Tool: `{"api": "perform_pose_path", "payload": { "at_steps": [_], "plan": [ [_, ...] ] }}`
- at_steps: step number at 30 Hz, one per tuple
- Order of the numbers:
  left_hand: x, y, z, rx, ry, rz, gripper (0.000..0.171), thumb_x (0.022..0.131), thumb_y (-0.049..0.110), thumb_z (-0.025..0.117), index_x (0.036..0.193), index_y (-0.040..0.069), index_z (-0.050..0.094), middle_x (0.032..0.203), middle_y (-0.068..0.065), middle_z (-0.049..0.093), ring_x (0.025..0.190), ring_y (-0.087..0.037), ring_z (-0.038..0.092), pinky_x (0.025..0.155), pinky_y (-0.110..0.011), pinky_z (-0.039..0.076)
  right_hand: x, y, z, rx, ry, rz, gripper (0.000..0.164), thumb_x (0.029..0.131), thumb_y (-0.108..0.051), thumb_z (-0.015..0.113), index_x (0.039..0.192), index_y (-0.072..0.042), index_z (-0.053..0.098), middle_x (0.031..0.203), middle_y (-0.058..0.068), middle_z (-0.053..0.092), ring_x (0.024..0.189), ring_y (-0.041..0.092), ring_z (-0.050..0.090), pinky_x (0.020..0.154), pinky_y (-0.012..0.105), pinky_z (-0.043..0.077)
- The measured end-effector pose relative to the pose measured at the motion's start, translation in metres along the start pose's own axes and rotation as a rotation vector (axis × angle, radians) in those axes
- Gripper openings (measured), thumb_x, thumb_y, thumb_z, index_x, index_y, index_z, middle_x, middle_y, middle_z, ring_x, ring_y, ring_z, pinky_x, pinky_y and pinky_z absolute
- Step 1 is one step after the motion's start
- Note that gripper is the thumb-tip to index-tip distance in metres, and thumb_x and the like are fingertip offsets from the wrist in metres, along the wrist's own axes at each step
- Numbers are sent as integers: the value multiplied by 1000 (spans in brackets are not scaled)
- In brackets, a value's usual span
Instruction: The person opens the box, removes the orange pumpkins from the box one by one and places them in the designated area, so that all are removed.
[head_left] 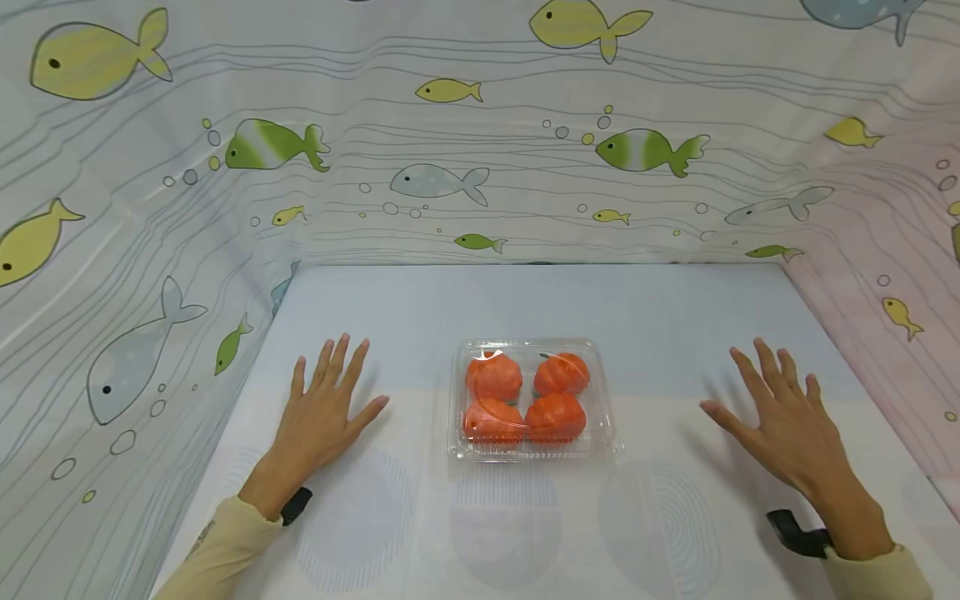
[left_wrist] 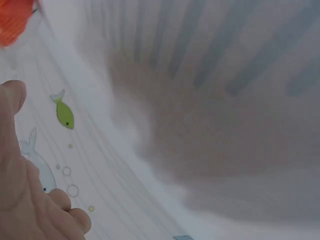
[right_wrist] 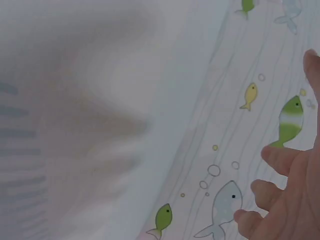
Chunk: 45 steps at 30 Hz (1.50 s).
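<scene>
A clear plastic clamshell box (head_left: 528, 350) sits closed at the middle of the table, with several small orange-red pumpkins (head_left: 556, 418) inside. To its left my left hand (head_left: 318, 421) is spread over the table with fingers straight, holding nothing. My right hand (head_left: 787, 425) is spread likewise on the far side of the box, apart from it. In the left wrist view part of an orange pumpkin (left_wrist: 12, 20) shows at the top left corner, beyond the left thumb. The right wrist view has the fingers of the right hand (right_wrist: 297, 195) at its right edge, with nothing in them.
The table (head_left: 390, 308) wears a pale cloth with grey-blue circle patterns. A fish-print curtain (head_left: 525, 158) closes off the back and both sides. Each wrist carries a dark band (head_left: 798, 533) below the sleeve.
</scene>
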<state>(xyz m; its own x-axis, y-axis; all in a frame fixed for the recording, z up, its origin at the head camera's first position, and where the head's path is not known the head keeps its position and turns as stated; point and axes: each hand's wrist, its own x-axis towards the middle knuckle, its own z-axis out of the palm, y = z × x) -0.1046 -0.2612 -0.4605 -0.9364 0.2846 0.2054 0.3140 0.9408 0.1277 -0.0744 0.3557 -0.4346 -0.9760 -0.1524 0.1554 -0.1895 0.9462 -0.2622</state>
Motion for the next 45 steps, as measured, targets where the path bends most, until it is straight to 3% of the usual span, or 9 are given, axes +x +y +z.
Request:
{"api": "perform_pose_path", "payload": {
  "at_steps": [4, 7, 9, 12, 16, 20, 24, 36, 45],
  "plan": [
    [-1, 4, 2, -93, -36, -14, 89, 102, 59, 53, 167, 17, 9, 170, -19, 15, 156, -40, 11, 120, -66, 4, 2, -8, 2, 25, 14, 21, 88, 98, -51, 65, 164, -12, 23, 169, 21, 14, 155, 46, 6, 113, 76, 14],
    [-1, 8, 3, -177, -49, -16, 86, 104, 55, 54, 167, 16, 11, 169, -18, 19, 156, -39, 13, 120, -65, 8, 4, -18, 4, 41, 64, 16, 75, 99, -45, 67, 160, -12, 37, 163, 21, 32, 149, 47, 28, 91, 77, 39],
    [-1, 12, 3, -236, -51, -17, 82, 105, 51, 55, 166, 13, 16, 168, -18, 23, 155, -38, 17, 119, -65, 13, 5, -24, 6, 51, 128, -16, 64, 99, -40, 70, 152, -10, 50, 155, 20, 46, 138, 47, 45, 77, 72, 48],
    [-3, 18, 2, -349, -58, -35, 75, 106, 46, 57, 163, 9, 26, 165, -18, 30, 152, -38, 26, 118, -63, 22, 8, -33, 11, 61, 249, -84, 49, 93, -31, 77, 135, -9, 66, 137, 19, 64, 112, 43, 62, 61, 57, 54],
    [-6, 27, 2, -481, -27, -48, 58, 105, 37, 61, 153, 7, 47, 153, -17, 51, 139, -38, 49, 110, -59, 41, 12, -45, 15, 68, 362, -163, 40, 84, -18, 84, 121, -8, 74, 119, 16, 73, 91, 33, 64, 49, 40, 50],
    [-8, 38, 3, -574, 4, -38, 40, 104, 27, 65, 139, 8, 61, 133, -13, 68, 121, -35, 65, 98, -55, 52, 15, -57, 19, 84, 383, -213, 39, 81, -13, 84, 118, -8, 75, 116, 14, 74, 99, 32, 66, 55, 43, 54],
    [-10, 49, 6, -662, -12, -45, 34, 103, 23, 67, 133, 9, 64, 123, -6, 73, 110, -28, 71, 92, -49, 56, 17, -68, 22, 101, 361, -248, 38, 82, -14, 84, 118, -6, 74, 118, 14, 73, 107, 33, 65, 66, 50, 58],
    [-12, 69, 6, -954, -203, -135, 40, 100, 28, 71, 135, 12, 61, 119, -2, 74, 105, -15, 71, 93, -32, 55, 28, -101, 32, 182, 272, -346, 48, 82, -17, 86, 126, -8, 71, 131, 10, 66, 121, 28, 59, 87, 49, 57],
    [-13, 78, 9, -1196, -320, -130, 55, 101, 23, 70, 148, 8, 46, 126, -11, 69, 109, -23, 71, 92, -28, 55, 34, -130, 38, 218, 164, -436, 50, 99, -45, 68, 134, -10, 66, 142, 7, 59, 134, 26, 51, 100, 50, 52]
  ]
}}
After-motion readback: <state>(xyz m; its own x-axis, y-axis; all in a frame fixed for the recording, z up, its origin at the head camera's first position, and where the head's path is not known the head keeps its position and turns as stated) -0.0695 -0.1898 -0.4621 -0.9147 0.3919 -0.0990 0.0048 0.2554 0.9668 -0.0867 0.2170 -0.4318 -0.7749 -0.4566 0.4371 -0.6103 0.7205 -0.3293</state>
